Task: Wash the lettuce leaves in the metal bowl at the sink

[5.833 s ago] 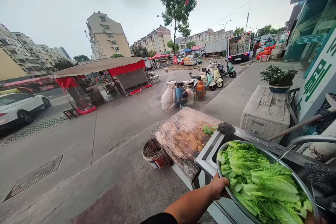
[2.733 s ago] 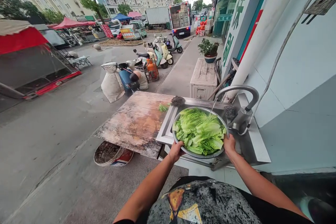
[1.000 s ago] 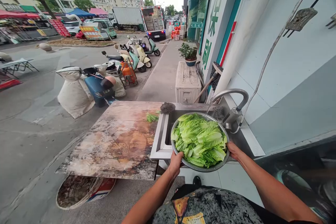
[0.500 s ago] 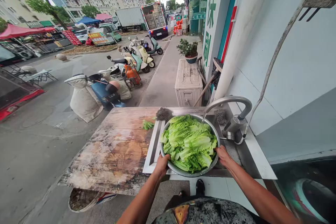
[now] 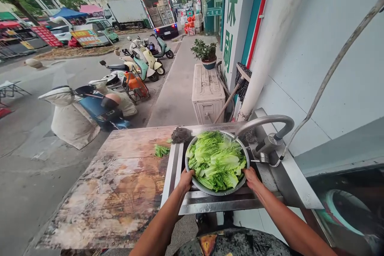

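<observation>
I've got open air over the board (image 5: 120,184), left of my left hand (image 5: 185,180); scraps (image 5: 162,151) near its right edge, scourer (image 5: 181,135) on the back left corner of the sink (image 5: 210,207). Basin (image 5: 220,193) is open from above at the front; tap (image 5: 270,118) arcs over its back right rim, blocking there. Wall (image 5: 315,88) bounds the right.

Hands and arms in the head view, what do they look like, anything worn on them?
The left hand and right hand are gloveless, with no watch or bracelet showing. No sleeve shows on either forearm. The clothing below is mottled grey and black.
</observation>
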The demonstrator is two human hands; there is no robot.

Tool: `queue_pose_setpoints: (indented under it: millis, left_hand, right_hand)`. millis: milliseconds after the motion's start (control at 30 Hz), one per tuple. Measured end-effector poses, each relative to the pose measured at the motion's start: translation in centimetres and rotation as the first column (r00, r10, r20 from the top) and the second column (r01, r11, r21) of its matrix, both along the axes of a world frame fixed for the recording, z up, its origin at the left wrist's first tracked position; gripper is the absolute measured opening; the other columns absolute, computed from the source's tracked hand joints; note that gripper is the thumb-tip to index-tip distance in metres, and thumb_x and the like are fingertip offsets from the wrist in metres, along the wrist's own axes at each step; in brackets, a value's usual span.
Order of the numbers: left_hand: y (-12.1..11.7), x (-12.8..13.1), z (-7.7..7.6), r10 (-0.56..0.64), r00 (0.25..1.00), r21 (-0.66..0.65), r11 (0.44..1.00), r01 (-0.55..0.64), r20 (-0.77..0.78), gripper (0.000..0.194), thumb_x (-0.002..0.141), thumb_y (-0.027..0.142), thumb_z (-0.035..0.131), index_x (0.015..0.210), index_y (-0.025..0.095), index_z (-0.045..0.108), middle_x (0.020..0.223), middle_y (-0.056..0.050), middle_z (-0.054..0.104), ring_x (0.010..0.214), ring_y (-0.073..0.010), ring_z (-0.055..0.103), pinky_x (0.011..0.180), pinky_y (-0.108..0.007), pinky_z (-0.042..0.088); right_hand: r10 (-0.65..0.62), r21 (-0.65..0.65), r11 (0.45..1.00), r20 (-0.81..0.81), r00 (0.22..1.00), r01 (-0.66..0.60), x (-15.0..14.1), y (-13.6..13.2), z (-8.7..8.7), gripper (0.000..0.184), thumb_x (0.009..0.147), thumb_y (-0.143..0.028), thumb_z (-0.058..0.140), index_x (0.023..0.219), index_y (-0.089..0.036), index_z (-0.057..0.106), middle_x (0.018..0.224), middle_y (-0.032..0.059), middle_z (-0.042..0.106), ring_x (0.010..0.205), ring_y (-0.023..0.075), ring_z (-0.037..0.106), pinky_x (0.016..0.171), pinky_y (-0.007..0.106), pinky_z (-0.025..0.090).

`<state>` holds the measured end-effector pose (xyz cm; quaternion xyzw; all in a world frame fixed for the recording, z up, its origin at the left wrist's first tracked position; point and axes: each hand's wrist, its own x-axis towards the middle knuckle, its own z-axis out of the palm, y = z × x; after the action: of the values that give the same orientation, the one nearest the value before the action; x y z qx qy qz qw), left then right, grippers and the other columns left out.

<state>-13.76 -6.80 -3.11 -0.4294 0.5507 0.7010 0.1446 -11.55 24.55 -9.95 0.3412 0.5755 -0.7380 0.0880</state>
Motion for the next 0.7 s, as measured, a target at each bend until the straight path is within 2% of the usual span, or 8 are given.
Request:
queue_pose_setpoints:
  millis: [100,333,567,700]
  left_hand:
    - [0.0,-0.3,-0.9,0.006,1.000,0.036,0.999,-0.007,0.012,0.051,0.050,0.003,0.058,0.099,0.016,0.062,0.067,0.001,0.061,0.062,-0.0187,0.064,0.057,-0.024,0.050]
    - [-0.3,-0.2,-2.4,0.033,0.999,0.096,0.995,-0.033,0.000,0.056,0.049,0.003,0.058,0.102,0.017,0.065,0.073,0.000,0.066,0.075,-0.0227,0.071,0.069,-0.029,0.059]
    - [-0.3,-0.2,-2.8,0.027,0.999,0.114,0.993,-0.030,0.023,0.053,0.049,0.000,0.058,0.099,0.017,0.062,0.078,-0.001,0.068,0.079,-0.0225,0.073,0.075,-0.033,0.063]
    - [-0.4,-0.3,-2.7,-0.002,0.999,0.105,0.994,-0.003,0.047,0.050,0.050,0.000,0.057,0.096,0.017,0.060,0.073,0.000,0.065,0.070,-0.0198,0.069,0.071,-0.032,0.063]
  right_hand:
    - [-0.033,-0.009,0.999,0.062,0.998,0.034,0.1,-0.1,0.0,0.034,0.042,-0.044,0.063,0.064,-0.024,0.045,0.060,0.0037,0.059,0.066,0.0227,0.062,0.059,0.028,0.046]
    - [-0.031,-0.073,0.997,0.091,0.995,0.038,0.3,-0.1,-0.2,0.036,0.043,-0.040,0.070,0.064,-0.026,0.045,0.065,0.0067,0.067,0.089,0.0347,0.075,0.074,0.037,0.061]
    - [-0.058,-0.109,0.991,0.176,0.983,0.078,-0.4,-1.1,0.4,0.031,0.050,-0.028,0.076,0.069,-0.022,0.052,0.063,0.0050,0.066,0.084,0.0298,0.075,0.075,0.033,0.062]
    - [-0.014,-0.023,1.000,0.243,0.970,0.020,-0.1,-0.5,1.6,0.018,0.060,-0.021,0.066,0.074,-0.021,0.056,0.066,0.0041,0.064,0.082,0.0278,0.073,0.078,0.034,0.061]
